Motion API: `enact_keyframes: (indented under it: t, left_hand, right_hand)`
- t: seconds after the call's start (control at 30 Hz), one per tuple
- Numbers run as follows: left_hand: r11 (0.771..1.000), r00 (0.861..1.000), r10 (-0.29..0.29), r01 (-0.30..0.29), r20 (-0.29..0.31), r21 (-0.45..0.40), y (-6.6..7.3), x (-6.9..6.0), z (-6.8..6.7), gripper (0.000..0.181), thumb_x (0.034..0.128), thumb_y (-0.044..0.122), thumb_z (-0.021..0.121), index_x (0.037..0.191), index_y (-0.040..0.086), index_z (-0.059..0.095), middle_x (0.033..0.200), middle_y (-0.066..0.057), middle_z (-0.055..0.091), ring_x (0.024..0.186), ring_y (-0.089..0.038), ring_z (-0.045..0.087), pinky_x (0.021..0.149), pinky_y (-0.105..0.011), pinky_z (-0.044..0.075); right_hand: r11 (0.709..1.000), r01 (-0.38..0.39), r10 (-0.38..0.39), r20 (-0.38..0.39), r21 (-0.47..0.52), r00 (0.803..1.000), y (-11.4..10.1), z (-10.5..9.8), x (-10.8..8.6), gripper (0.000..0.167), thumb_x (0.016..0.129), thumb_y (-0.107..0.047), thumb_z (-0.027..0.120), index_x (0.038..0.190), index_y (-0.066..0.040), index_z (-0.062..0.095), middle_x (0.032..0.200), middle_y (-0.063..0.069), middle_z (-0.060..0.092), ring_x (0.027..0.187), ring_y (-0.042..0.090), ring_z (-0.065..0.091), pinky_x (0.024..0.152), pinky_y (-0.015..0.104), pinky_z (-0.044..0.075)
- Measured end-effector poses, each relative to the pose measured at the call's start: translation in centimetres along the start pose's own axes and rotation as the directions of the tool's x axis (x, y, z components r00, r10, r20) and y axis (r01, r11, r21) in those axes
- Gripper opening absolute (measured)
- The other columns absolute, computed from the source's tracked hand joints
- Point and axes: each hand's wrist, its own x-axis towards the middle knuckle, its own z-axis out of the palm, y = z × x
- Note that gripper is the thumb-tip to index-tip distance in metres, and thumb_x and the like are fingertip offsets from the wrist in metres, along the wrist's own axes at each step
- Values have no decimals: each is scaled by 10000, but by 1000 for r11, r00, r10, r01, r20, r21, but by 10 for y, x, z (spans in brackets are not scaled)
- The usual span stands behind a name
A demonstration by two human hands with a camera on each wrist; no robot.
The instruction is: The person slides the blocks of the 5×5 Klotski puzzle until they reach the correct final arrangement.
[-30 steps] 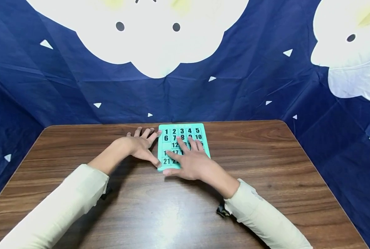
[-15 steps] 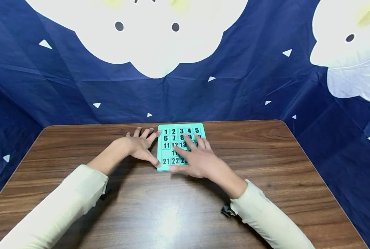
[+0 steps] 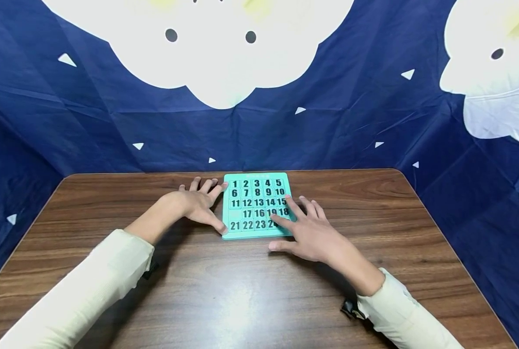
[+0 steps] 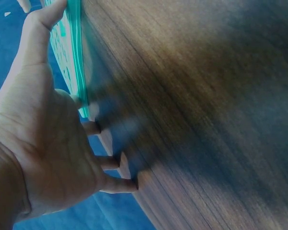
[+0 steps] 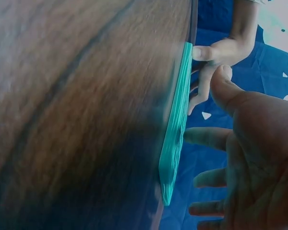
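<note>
A mint-green number sliding puzzle (image 3: pixel 247 202) lies flat near the table's back edge, black numbers on its tiles. Its gap is at the left end of the fourth row, beside the 17; the 16 and 19 follow. My left hand (image 3: pixel 194 206) has its fingers spread, with thumb and index fingertip against the puzzle's left edge. Over the puzzle's lower right is my right hand (image 3: pixel 314 235), fingers extended, covering part of the bottom row. Its index fingertip is at the 19; the right wrist view does not settle whether it touches. Neither hand grips anything.
The brown wood-grain table (image 3: pixel 189 291) extends around the puzzle on its left, right and front. Directly behind it hangs a dark blue cloth (image 3: pixel 176 126) with white cartoon shapes, which also lines both sides.
The 11 tile slid up from the fourth row into the third, leaving the gap below it. My right hand then moved right, uncovering more numbers. My left hand stayed at the puzzle's left edge.
</note>
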Motion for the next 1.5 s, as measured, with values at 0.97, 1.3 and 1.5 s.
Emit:
enact_keyframes:
  t: [0.97, 1.3, 1.5]
  left_hand:
    - [1000, 1000, -11, 11, 5, 3, 0, -1, 0, 1477, 811, 911, 769, 1836, 280, -87, 1912, -200, -85, 1726, -609, -113, 1298, -901, 67]
    - [1000, 1000, -11, 11, 1, 6, 1, 0, 0, 1490, 795, 916, 777, 1836, 292, -88, 1913, -200, -81, 1723, -618, -106, 1293, -906, 76]
    - [1000, 1000, -12, 12, 3, 6, 0, 1, 1, 1488, 796, 917, 773, 1835, 293, -90, 1913, -199, -79, 1723, -620, -102, 1293, -905, 80]
  right_hand:
    - [997, 79, -80, 55, 14, 995, -32, -3, 30, 788, 1061, -804, 535, 1743, -422, 434, 1926, 129, 13, 1772, 507, 2, 1415, 721, 39]
    - [999, 9, -6, 86, -38, 996, -25, -4, 17, 816, 1057, -806, 533, 1756, -403, 415, 1919, 159, 47, 1762, 536, 40, 1413, 726, 61]
    - [998, -10, 14, 65, -68, 998, -29, -5, 32, 818, 1056, -819, 508, 1760, -418, 398, 1918, 165, 40, 1760, 544, 31, 1412, 730, 64]
